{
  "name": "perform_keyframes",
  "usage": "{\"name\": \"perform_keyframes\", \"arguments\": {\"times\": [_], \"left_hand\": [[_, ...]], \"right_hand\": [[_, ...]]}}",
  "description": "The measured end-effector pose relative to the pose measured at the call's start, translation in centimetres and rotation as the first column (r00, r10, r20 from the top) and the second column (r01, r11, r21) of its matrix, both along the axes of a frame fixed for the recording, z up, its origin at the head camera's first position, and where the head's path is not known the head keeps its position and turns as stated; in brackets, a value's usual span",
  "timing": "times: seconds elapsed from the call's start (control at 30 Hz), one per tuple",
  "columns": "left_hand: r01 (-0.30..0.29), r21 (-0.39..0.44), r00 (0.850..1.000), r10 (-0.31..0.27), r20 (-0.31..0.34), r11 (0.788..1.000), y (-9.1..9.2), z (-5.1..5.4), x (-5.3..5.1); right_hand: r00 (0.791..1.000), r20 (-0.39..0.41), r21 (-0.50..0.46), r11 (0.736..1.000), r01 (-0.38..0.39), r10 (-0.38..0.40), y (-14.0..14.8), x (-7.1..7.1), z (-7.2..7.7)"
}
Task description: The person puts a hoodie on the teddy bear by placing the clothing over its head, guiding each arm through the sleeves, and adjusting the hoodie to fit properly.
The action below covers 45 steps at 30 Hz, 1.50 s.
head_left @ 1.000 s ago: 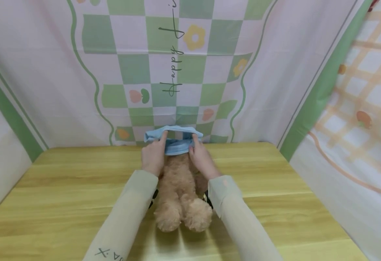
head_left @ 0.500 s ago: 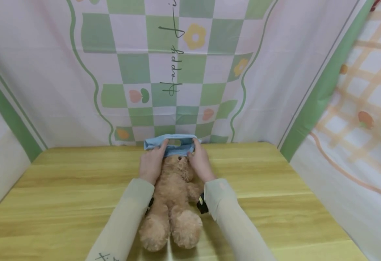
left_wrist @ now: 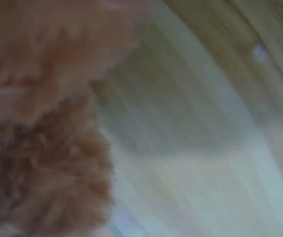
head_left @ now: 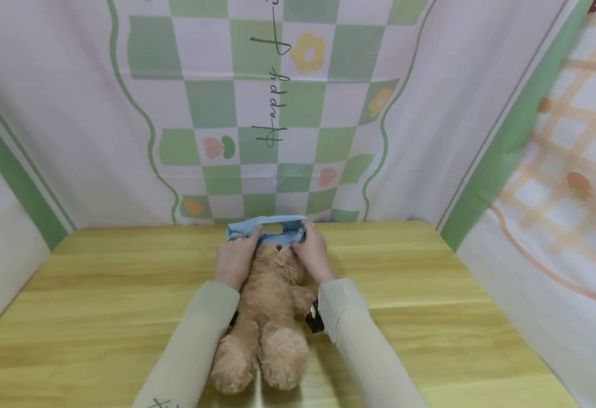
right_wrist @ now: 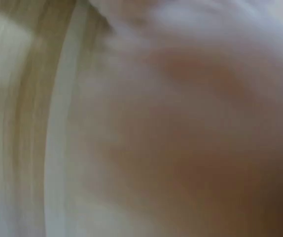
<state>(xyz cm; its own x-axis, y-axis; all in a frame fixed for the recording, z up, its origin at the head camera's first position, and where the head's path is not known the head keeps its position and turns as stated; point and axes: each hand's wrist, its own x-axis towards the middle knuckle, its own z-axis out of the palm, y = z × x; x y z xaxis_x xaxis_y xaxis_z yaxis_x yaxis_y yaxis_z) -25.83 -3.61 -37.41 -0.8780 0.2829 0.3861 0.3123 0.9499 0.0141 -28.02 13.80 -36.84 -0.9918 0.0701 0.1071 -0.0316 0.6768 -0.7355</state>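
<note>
Though apart, fingers (head_left: 256, 233) on cloth (head_left: 276, 238)

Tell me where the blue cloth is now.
In the head view, below centre, the blue cloth is between the left hand and the right hand, at the plush animal's head.

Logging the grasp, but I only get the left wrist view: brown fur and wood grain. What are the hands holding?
Observer: In the head view, the left hand and right hand hold a light blue cloth, one at each side.

Operator: Where's the cloth?

Observer: At the head of a brown plush animal; can't tell if the two touch.

Operator: Which way does it lie?

Observer: Lengthwise, feet toward the person, head away.
</note>
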Motion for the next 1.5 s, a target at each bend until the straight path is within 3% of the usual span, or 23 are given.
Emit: {"name": "perform_keyframes", "arguments": {"times": [0.17,0.27,0.4,0.53,0.67,0.77,1.0,1.17,1.3,1.5], "left_hand": [[0.002,0.018,1.000,-0.002,-0.022,1.000,-0.2,-0.8,-0.1],[0.017,0.021,0.996,-0.015,-0.087,1.000,-0.6,-1.2,0.0],[0.037,-0.004,0.981,-0.037,-0.191,0.999,-1.1,-1.9,-0.1],[0.053,-0.024,0.974,-0.057,-0.218,0.998,-1.5,-2.6,0.0],[0.052,-0.034,0.979,-0.057,-0.198,0.998,-1.7,-3.0,0.2],[0.049,-0.051,0.983,-0.057,-0.176,0.997,-1.7,-3.0,0.2],[0.080,-0.055,0.989,-0.086,-0.119,0.995,-1.7,-2.3,-0.2],[0.089,-0.042,0.996,-0.089,-0.008,0.995,-2.2,-1.9,-0.6],[0.085,-0.029,0.994,-0.082,0.074,0.996,-2.4,-1.6,-0.9],[0.080,-0.040,0.994,-0.077,0.075,0.996,-2.5,-1.5,-1.1]], "right_hand": [[0.998,0.065,0.129,0.992,-0.006,-0.002,-0.3,0.1,-0.4],[0.996,0.078,0.155,0.988,0.024,-0.036,-0.6,-0.1,-0.7],[0.994,0.101,0.077,0.997,0.022,-0.030,-1.1,-0.1,-0.9],[0.980,0.197,-0.044,0.999,0.006,0.003,-1.3,0.1,-1.1],[0.963,0.270,-0.101,0.995,0.009,0.019,-1.4,0.1,-1.2],[0.966,0.259,-0.105,0.994,0.019,0.009,-1.3,0.0,-1.5],[0.988,0.155,-0.092,0.995,0.042,-0.028,-1.0,-0.2,-2.1],[0.995,0.089,-0.095,0.994,0.047,-0.039,-0.6,-0.3,-2.6],[0.997,0.080,-0.124,0.992,0.033,-0.023,-0.3,-0.5,-3.0],[0.999,0.019,-0.009,0.999,-0.039,0.039,0.1,-0.6,-3.5]]}}
